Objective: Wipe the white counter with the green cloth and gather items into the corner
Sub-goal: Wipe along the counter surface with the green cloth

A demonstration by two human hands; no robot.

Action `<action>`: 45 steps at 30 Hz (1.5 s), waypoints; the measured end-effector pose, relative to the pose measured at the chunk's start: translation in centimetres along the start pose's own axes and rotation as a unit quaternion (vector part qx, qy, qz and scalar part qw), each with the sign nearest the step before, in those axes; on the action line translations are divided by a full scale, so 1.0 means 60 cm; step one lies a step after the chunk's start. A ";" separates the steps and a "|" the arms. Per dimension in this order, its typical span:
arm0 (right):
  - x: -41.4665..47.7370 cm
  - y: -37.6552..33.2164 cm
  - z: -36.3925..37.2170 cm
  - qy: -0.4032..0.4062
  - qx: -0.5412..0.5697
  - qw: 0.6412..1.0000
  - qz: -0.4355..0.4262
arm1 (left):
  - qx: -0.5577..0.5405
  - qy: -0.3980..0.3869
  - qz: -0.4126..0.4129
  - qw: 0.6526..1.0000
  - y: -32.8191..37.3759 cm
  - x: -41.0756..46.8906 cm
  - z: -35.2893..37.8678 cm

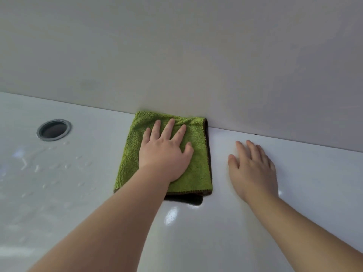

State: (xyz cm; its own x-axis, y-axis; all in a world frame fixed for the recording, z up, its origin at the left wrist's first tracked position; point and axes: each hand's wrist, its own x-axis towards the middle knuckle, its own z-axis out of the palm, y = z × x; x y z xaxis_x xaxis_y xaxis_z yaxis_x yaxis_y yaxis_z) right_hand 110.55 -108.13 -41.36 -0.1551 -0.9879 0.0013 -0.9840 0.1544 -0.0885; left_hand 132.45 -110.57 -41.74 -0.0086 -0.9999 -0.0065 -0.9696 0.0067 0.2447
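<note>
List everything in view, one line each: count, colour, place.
green cloth: one, green with a dark brown edge, folded, on the counter against the wall
white counter: one, glossy white, across the lower frame
round hole: one, grey rim, dark inside, set in the counter at far left
water drops: several, clear, on the counter below the hole
wall: one, pale grey, behind the counter
left hand: one, fingers straight, pressing on the cloth
right hand: one, flat on the bare counter, right of the cloth

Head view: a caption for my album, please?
Left hand presses green cloth on white counter; right hand rests flat beside.
</note>
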 end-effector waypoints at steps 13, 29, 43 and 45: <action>0.005 -0.208 -0.014 0.003 0.170 0.979 -0.114 | 0.002 0.001 0.014 1.000 -0.166 -0.016 -0.045; 0.007 -0.334 0.035 0.010 -0.007 0.998 -0.058 | -0.014 0.019 0.043 0.999 -0.331 0.010 -0.080; 0.006 -0.332 0.036 0.007 -0.008 0.998 -0.064 | -0.018 0.017 0.040 0.999 -0.316 -0.139 -0.078; -0.004 -0.335 0.035 0.011 -0.008 0.998 -0.067 | -0.013 0.018 0.036 0.999 -0.315 -0.168 -0.079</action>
State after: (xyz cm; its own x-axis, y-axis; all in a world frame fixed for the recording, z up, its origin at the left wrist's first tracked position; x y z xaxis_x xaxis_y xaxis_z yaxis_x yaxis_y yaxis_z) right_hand 130.53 -111.04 -41.69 -0.0237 -0.9992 0.0335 -0.9973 0.0213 -0.0704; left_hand 152.04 -100.68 -41.70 -0.0693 -0.9965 0.0471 -0.9600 0.0795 0.2684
